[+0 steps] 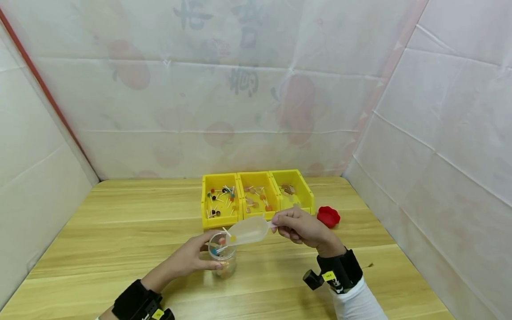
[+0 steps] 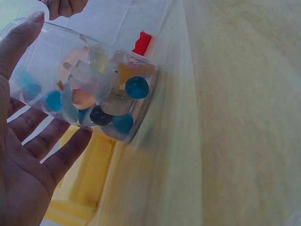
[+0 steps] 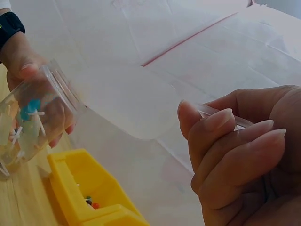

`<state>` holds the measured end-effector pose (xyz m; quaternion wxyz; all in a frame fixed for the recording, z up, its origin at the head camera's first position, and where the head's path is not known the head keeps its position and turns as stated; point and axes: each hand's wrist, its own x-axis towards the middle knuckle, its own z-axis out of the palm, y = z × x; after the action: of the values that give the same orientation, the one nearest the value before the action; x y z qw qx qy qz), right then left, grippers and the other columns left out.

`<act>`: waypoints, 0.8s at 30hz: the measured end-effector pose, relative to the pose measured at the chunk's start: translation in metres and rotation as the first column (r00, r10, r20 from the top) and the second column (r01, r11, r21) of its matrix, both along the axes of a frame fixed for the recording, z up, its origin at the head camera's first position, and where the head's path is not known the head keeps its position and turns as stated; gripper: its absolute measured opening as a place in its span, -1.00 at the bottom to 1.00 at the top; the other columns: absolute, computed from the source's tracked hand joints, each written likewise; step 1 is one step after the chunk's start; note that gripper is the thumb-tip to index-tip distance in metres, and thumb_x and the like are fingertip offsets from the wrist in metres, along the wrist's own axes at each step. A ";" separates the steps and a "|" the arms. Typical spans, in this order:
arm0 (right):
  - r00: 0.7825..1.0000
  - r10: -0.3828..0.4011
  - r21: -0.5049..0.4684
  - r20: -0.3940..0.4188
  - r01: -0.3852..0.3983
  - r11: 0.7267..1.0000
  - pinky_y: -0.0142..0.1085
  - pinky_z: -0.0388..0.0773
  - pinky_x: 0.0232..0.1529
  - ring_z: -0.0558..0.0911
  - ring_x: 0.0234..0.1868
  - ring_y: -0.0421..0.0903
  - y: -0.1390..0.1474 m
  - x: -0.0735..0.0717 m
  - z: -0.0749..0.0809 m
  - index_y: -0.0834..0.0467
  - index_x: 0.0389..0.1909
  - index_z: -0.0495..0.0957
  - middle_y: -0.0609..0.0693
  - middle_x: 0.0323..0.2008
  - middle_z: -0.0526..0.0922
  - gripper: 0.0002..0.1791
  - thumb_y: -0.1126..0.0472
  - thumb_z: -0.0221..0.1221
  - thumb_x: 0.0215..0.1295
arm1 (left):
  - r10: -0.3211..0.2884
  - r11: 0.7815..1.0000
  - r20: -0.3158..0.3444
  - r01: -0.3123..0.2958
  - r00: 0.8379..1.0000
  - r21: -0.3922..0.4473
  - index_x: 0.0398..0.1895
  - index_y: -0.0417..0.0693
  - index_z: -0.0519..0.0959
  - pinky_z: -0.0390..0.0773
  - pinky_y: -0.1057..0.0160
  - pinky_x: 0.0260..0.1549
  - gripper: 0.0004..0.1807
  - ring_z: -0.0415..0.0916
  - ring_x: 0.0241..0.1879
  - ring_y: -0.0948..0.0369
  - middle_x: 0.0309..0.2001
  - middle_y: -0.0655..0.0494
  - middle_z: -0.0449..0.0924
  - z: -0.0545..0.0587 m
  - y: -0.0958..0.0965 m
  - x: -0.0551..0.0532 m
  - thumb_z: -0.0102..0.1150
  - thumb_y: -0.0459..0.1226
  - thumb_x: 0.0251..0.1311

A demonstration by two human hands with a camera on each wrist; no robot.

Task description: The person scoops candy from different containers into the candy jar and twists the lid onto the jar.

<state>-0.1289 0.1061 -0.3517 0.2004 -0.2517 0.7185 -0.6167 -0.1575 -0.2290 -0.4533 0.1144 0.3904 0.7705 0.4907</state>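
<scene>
My left hand (image 1: 188,257) holds a clear jar (image 1: 228,268) round its side, thumb on the near side and fingers behind. Small round-headed lollipops (image 2: 137,88) in blue, orange, white and dark colours lie inside the jar. Over the jar's open mouth, a translucent white scoop (image 1: 251,230) reaches in from the right, its front tip at the rim. A yellow-headed lollipop (image 1: 233,238) shows at that tip. My right hand (image 1: 302,226) grips the scoop's narrow handle between thumb and curled fingers.
Behind the jar stand three joined yellow bins (image 1: 256,218), each with small pieces in it; lollipops (image 1: 218,198) lie in the left one. A red scalloped piece (image 1: 329,217) sits right of the bins on the wood-grain table (image 1: 120,235). Pale sheets wall in the back and sides.
</scene>
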 end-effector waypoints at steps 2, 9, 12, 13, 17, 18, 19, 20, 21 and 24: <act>1.000 -0.003 0.021 -0.017 0.003 1.000 -0.51 0.15 -0.81 0.17 -0.81 -0.20 -0.001 0.001 0.003 0.54 -0.30 0.48 -0.05 -0.66 0.36 -0.59 0.23 -0.08 0.55 | 0.001 1.000 -0.019 -0.001 1.000 -0.002 0.37 -0.04 0.33 0.50 -0.09 0.09 -0.21 0.49 0.12 0.04 0.15 0.05 0.52 0.000 0.000 0.000 0.42 -0.04 0.09; 0.998 -0.017 0.114 -0.055 0.024 0.993 -0.49 0.18 -0.78 0.19 -0.80 -0.18 -0.004 0.008 0.010 0.53 -0.28 0.50 -0.04 -0.65 0.36 -0.62 0.24 -0.06 0.54 | -0.012 1.000 -0.025 0.011 1.000 -0.007 0.35 0.01 0.35 0.49 -0.11 0.09 -0.25 0.49 0.12 0.04 0.13 0.10 0.54 0.000 -0.002 -0.001 0.40 -0.02 0.11; 0.998 -0.013 0.139 -0.064 0.022 0.990 -0.48 0.19 -0.78 0.19 -0.80 -0.18 -0.005 0.011 0.013 0.53 -0.28 0.51 -0.01 -0.66 0.36 -0.62 0.24 -0.06 0.54 | -0.007 1.000 -0.026 0.007 1.000 -0.014 0.35 0.00 0.35 0.50 -0.09 0.09 -0.25 0.48 0.13 0.04 0.14 0.09 0.53 0.001 -0.002 -0.001 0.40 -0.01 0.11; 0.998 -0.012 0.143 -0.067 0.021 0.989 -0.46 0.18 -0.79 0.19 -0.80 -0.18 -0.006 0.012 0.013 0.52 -0.28 0.51 0.01 -0.67 0.35 -0.62 0.25 -0.06 0.54 | -0.006 1.000 -0.026 0.005 1.000 -0.016 0.35 -0.01 0.35 0.50 -0.09 0.08 -0.25 0.48 0.13 0.04 0.15 0.08 0.53 0.001 -0.002 -0.001 0.40 -0.01 0.11; 0.997 -0.004 0.157 -0.083 0.017 0.987 -0.44 0.18 -0.80 0.19 -0.80 -0.17 -0.007 0.014 0.016 0.45 -0.29 0.54 0.16 -0.69 0.31 -0.63 0.24 -0.07 0.55 | -0.002 1.000 -0.028 0.001 1.000 -0.021 0.34 -0.03 0.35 0.51 -0.08 0.07 -0.24 0.48 0.13 0.03 0.15 0.07 0.52 0.002 -0.001 0.000 0.40 -0.01 0.11; 0.996 -0.003 0.161 -0.086 0.016 0.987 -0.43 0.17 -0.80 0.20 -0.80 -0.17 -0.007 0.015 0.016 0.43 -0.29 0.55 0.19 -0.69 0.30 -0.64 0.23 -0.07 0.55 | -0.003 1.000 -0.026 0.003 1.000 -0.019 0.34 -0.04 0.35 0.51 -0.08 0.07 -0.24 0.48 0.12 0.03 0.15 0.06 0.52 0.002 -0.001 0.000 0.40 -0.02 0.11; 0.996 0.001 0.165 -0.091 0.014 0.986 -0.43 0.18 -0.80 0.20 -0.80 -0.17 -0.007 0.015 0.016 0.42 -0.29 0.56 0.20 -0.69 0.30 -0.64 0.22 -0.08 0.55 | -0.004 1.000 -0.025 0.003 1.000 -0.018 0.34 -0.04 0.35 0.51 -0.08 0.07 -0.24 0.48 0.12 0.03 0.15 0.06 0.52 0.002 -0.001 0.000 0.40 -0.02 0.11; 0.996 0.002 0.168 -0.092 0.013 0.986 -0.43 0.18 -0.80 0.20 -0.79 -0.17 -0.007 0.015 0.016 0.43 -0.28 0.55 0.20 -0.69 0.31 -0.63 0.21 -0.08 0.55 | -0.004 1.000 -0.023 0.004 1.000 -0.016 0.34 -0.04 0.35 0.51 -0.08 0.07 -0.24 0.48 0.12 0.03 0.15 0.06 0.52 0.002 -0.001 0.000 0.41 -0.02 0.10; 0.996 0.004 0.171 -0.094 0.012 0.985 -0.43 0.18 -0.80 0.20 -0.79 -0.17 -0.007 0.015 0.016 0.43 -0.28 0.55 0.18 -0.69 0.31 -0.63 0.21 -0.08 0.55 | -0.005 1.000 -0.021 0.005 1.000 -0.014 0.34 -0.04 0.35 0.51 -0.08 0.07 -0.24 0.48 0.12 0.03 0.15 0.06 0.52 0.002 -0.001 -0.001 0.41 -0.03 0.10; 0.996 0.005 0.176 -0.093 0.012 0.984 -0.46 0.19 -0.78 0.21 -0.79 -0.18 -0.006 0.014 0.015 0.45 -0.27 0.54 0.07 -0.68 0.34 -0.62 0.22 -0.08 0.55 | -0.011 1.000 -0.023 0.010 1.000 -0.015 0.34 -0.03 0.35 0.51 -0.08 0.07 -0.25 0.48 0.12 0.03 0.14 0.07 0.52 0.002 -0.001 -0.001 0.41 -0.04 0.11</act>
<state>-0.1153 0.1000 -0.3362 0.1872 -0.2601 0.7793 -0.5385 -0.1588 -0.2298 -0.4518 0.1110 0.3992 0.7732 0.4800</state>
